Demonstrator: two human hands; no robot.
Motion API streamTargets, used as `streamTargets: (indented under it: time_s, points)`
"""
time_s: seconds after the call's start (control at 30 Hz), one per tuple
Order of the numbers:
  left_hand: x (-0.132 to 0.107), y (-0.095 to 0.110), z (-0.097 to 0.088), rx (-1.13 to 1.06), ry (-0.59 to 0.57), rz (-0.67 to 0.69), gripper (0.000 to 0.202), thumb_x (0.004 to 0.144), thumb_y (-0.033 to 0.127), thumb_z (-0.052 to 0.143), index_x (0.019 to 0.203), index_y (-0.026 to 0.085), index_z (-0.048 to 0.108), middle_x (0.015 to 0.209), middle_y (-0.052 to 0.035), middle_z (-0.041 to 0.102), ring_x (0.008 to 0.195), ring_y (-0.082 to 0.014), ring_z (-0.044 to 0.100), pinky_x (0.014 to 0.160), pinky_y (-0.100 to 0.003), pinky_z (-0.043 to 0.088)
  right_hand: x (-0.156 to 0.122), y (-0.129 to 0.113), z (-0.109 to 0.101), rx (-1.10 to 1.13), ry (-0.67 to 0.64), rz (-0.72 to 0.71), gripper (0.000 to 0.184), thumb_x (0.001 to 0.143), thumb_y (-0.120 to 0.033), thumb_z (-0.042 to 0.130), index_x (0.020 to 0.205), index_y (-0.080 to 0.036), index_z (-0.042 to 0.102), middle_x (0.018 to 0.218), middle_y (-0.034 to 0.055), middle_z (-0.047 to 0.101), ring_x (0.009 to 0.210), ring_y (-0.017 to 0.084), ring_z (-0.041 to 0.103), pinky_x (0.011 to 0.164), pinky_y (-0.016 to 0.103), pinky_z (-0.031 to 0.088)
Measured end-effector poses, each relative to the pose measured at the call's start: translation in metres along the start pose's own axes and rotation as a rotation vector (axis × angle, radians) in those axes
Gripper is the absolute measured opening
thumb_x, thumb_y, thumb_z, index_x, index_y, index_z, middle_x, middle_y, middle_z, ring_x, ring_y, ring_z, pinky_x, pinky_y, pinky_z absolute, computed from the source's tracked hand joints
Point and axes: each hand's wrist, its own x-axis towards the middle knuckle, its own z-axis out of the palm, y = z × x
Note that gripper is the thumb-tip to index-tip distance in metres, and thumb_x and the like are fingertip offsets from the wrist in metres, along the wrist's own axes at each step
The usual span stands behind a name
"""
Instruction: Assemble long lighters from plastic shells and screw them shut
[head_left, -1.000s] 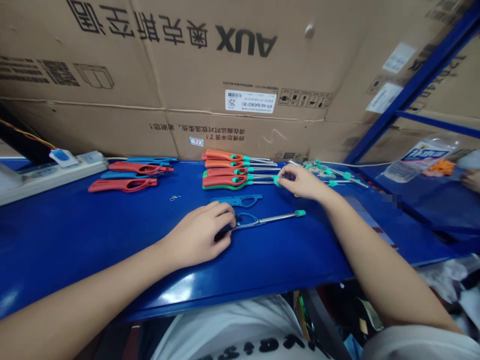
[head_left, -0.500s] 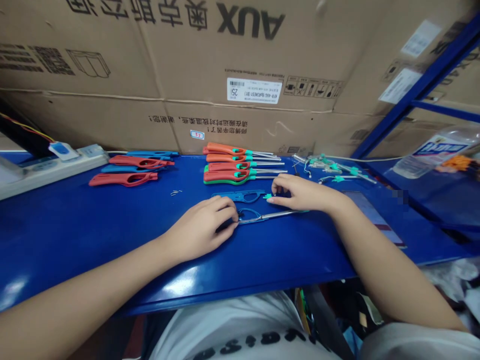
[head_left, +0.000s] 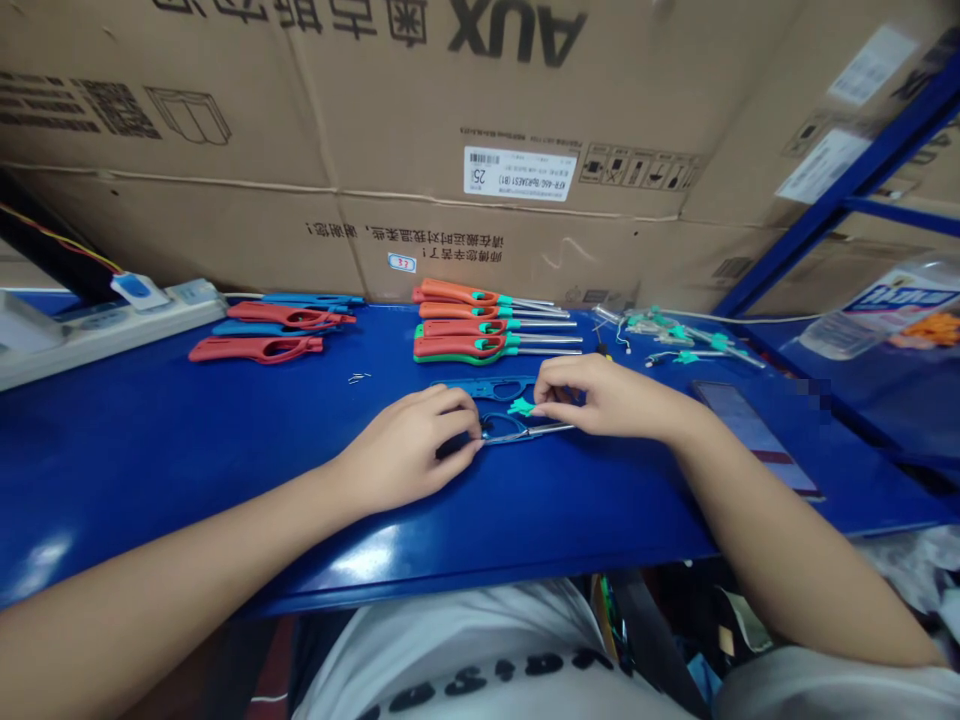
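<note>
My left hand [head_left: 409, 450] is curled over the handle end of a blue lighter half-shell [head_left: 510, 428] lying on the blue table [head_left: 187, 450], pressing it down. My right hand [head_left: 600, 395] pinches a small green plastic part [head_left: 520, 407] just above that shell's trigger opening, and a metal tube runs out under its fingers. A second, empty blue shell [head_left: 486, 387] lies flat just behind.
A row of finished orange-and-green lighters [head_left: 480, 333] lies behind the hands. Red and blue shells [head_left: 262, 330] sit at the back left near a white power strip [head_left: 97, 325]. Loose green-tipped tubes [head_left: 675, 335] and a phone [head_left: 754, 435] lie to the right. Cardboard boxes [head_left: 450, 150] wall the back.
My right hand came back from the green-tipped parts at the right to the shell under my left hand, carrying a small green part. My left hand stayed put.
</note>
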Motion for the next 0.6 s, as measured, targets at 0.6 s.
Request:
streamTargets:
  time_s: [0.6]
  points:
    - [0.0,-0.004,0.006,0.037,-0.011,-0.104,0.024,0.097,0.033,0.059,0.117,0.02,0.063,0.114,-0.0083,0.069,0.11,-0.0266,0.062,0.095,-0.043,0.052,0.01,0.0,0.03,0.002,0.025,-0.072,0.012,0.096,-0.025,0.059,0.091,-0.017,0.066,0.09,0.0057,0.065,0.078,0.016,0.059,0.069,0.028,0.044]
